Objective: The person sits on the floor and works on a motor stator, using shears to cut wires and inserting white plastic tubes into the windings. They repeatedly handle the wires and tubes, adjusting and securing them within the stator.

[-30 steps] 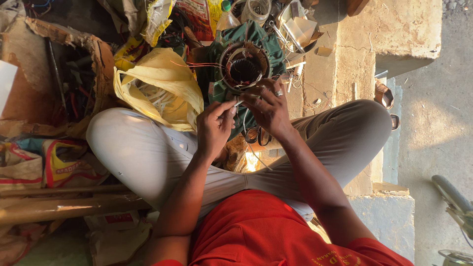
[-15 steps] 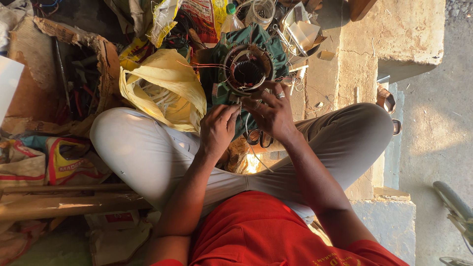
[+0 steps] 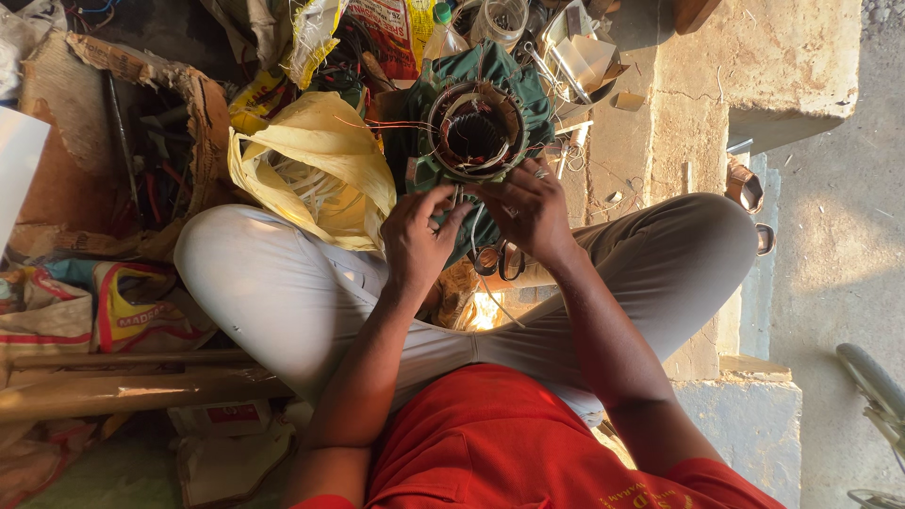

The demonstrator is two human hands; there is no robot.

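Both hands, left hand [image 3: 418, 240] and right hand [image 3: 528, 209], pinch fine wire at the near rim of the green stator [image 3: 476, 132] just beyond their fingers, apparently mid-winding; next seems careful threading into a slot.

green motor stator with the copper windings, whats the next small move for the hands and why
Probably press the loose strand down into the near rim of the round green motor stator. Both the left hand and right hand pinch at that edge, and thin copper wires trail out untucked toward the yellow plastic bag.
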